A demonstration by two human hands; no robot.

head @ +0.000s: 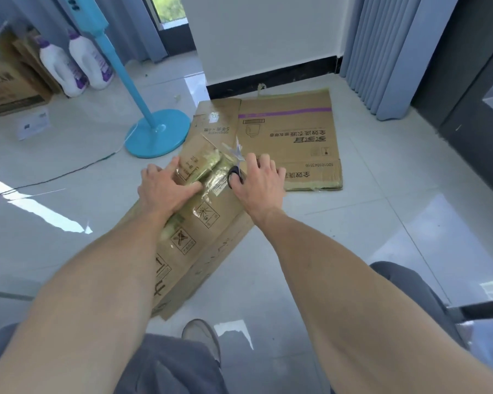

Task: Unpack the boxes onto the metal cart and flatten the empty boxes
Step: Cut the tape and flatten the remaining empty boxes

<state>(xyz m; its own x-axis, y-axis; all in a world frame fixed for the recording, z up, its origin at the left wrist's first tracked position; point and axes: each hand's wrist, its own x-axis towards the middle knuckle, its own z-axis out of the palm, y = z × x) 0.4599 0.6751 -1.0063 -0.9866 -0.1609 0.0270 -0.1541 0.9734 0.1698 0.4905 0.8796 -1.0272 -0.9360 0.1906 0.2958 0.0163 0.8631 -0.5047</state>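
Nearest the camera: two bare forearms extend forward and converge over a box (188,237) standing on the floor (353,228); grey trouser legs and one shoe (202,336) show below them.

Left hand (165,189): palm down, flat on the taped top of the box, fingers straight and slightly spread, pressing the glossy tape.

Right hand (258,183): knuckles up at the far right edge of the box top, fingers curled, thumb through the black loop of the scissors (236,166). The metal blades point away from the person, over the tape seam. Whether the blades are parted cannot be told because of blur.

Count of task items:
- Boxes upright: one, under the hands; brown corrugated cardboard, printed handling symbols, clear tape along the top seam.
- Flattened boxes: one, the flat box (291,137), just beyond the hands; brown, with a purple stripe and dark print, lying flat against the black skirting.

Other items:
- One fan stand (157,132): blue round base and tilted blue pole, left of the flat box.
- Two bottles (74,64): white plastic, purple labels, upright side by side at far left.
- More cardboard (9,83) beside the bottles, at the left edge.
- One dark cable (54,177) running across the glossy grey tiles.
- Grey-blue curtains (387,52) at upper right
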